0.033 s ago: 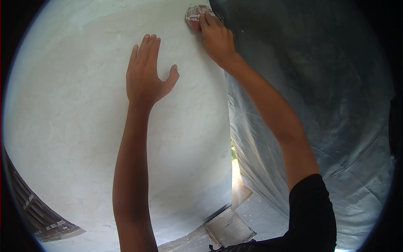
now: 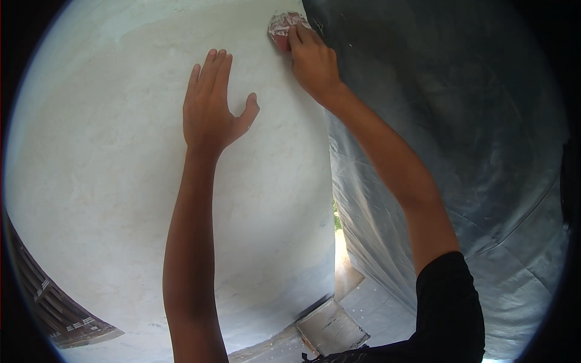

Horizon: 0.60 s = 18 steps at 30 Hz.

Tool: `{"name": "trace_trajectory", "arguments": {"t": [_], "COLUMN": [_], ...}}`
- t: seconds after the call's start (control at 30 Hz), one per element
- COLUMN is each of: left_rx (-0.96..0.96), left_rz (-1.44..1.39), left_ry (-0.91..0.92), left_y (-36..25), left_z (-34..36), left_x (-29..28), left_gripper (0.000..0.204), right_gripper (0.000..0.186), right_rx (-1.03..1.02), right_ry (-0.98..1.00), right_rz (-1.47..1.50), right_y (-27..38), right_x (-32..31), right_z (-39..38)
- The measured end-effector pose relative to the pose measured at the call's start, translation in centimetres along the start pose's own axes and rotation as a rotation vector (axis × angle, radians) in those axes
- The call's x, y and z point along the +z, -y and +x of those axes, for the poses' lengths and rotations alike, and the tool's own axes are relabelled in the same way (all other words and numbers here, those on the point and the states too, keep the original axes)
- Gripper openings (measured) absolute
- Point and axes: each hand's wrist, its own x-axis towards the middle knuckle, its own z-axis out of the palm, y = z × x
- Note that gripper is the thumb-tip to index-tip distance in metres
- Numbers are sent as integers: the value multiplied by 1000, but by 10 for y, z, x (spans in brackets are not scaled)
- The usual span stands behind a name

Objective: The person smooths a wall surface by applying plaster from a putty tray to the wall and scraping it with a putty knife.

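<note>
Head view: I've got both bare arms up against a white plastered wall (image 2: pixel 121 199). Left hand (image 2: pixel 212 109) lies flat on the wall, palm down, fingers straight and close together, thumb splayed out to the right; it holds nothing. Right hand (image 2: pixel 311 63) sits higher and further right, near the wall's right edge, fingers pressed down on a small folded piece of sandpaper (image 2: pixel 283 25), reddish backing with white dust on it. The sandpaper is flat on the wall, at the top of frame, part of it showing past the fingertips and the rest hidden under them. So the right hand is clamped on the paper against the wall, pressing rather than pinching as far as I can tell. The two hands are apart, left one lower. Just right of the sandpaper the wall meets a dark grey plastic sheet (image 2: pixel 460 151) hanging in creases and filling the right side of the view. The right arm crosses in front of it, black sleeve (image 2: pixel 451 302) at the bottom. Low centre, on the floor by the wall's foot, lies a flat pale board (image 2: pixel 331 327). Lower left corner shows a dark slatted structure (image 2: pixel 54 308), too distorted to identify.
</note>
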Motion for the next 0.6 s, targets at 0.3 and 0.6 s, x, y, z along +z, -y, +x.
{"name": "trace_trajectory", "arguments": {"t": [0.3,0.6], "left_rx": [2,-8], "left_rz": [9,5], "left_ry": [4,6], "left_y": [0,1], "left_z": [0,0], "left_x": [1,2], "left_gripper": [66,65], "right_gripper": [44,43], "right_rx": [27,84], "right_ry": [55,110], "right_rz": [199,-9], "right_y": [-1,-3], "right_x": [-48,2], "right_z": [-2,-8]}}
